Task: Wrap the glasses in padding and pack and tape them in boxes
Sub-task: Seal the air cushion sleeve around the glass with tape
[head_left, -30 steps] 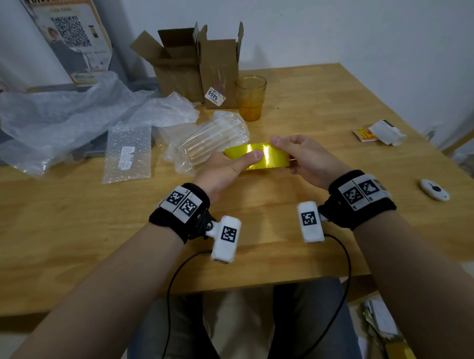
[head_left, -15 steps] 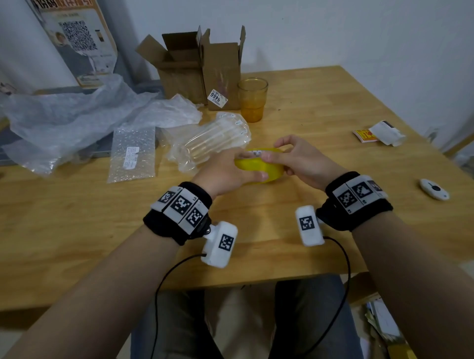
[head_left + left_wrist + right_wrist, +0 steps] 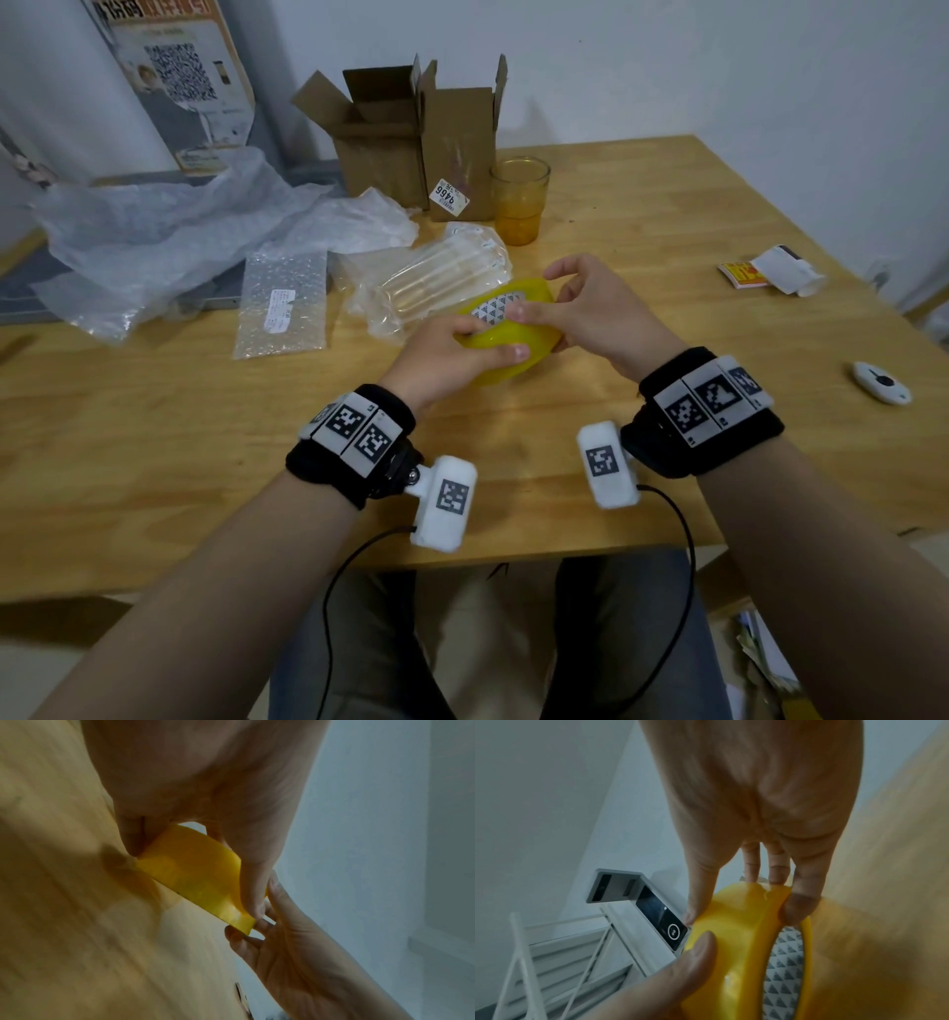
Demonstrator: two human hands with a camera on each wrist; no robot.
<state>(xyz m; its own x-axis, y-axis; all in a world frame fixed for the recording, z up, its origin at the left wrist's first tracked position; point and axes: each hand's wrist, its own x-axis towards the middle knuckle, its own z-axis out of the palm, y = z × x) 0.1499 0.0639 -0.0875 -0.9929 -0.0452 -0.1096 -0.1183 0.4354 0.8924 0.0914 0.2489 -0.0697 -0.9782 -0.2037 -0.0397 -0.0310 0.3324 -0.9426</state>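
Both forearms reach fwd over the table, wrists close together, each w/ a black band and white tagged camera. Left hand palm-down, thumb and fingers curled round the yellow tape roll, firm grip. Right hand opposite, thumb and forefinger pinching the roll's far rim, other fingers loosely bent above it.
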